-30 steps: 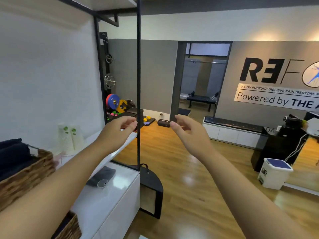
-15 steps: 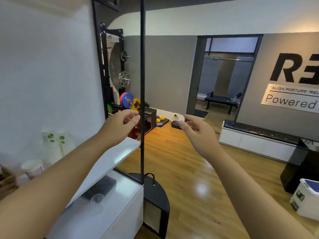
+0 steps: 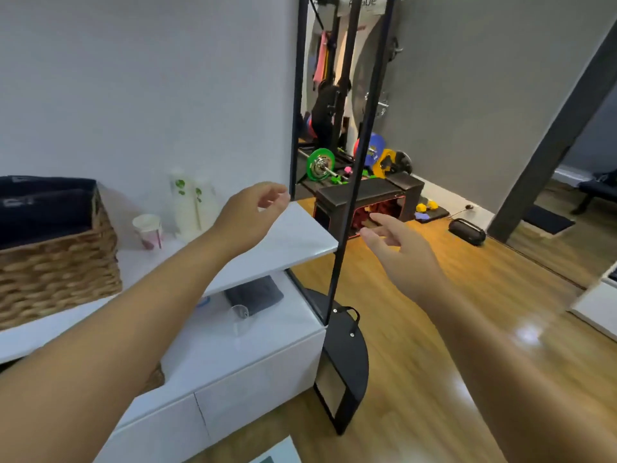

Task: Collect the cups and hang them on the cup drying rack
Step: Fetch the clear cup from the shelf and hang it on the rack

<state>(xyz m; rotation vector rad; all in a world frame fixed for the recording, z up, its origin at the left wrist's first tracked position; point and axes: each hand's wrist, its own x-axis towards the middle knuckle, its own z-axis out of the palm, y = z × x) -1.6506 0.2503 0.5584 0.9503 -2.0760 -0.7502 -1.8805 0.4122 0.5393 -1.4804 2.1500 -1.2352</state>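
Glossy white shelving [image 3: 300, 238] fills the lower left, with a woven wicker basket [image 3: 60, 262] at mid-left and a round paper cup [image 3: 148, 230] beside stacked cups [image 3: 190, 202] at the wall. Left hand [image 3: 247, 215] hovers loosely curled, holding nothing; right hand [image 3: 397, 248] reaches with relaxed, empty fingers over polished wood floor [image 3: 467, 295]

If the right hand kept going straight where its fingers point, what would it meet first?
Probably the black metal frame post just beyond the right hand; behind that sits the black bench. Depth is unclear, so the fingers might pass beside the post.
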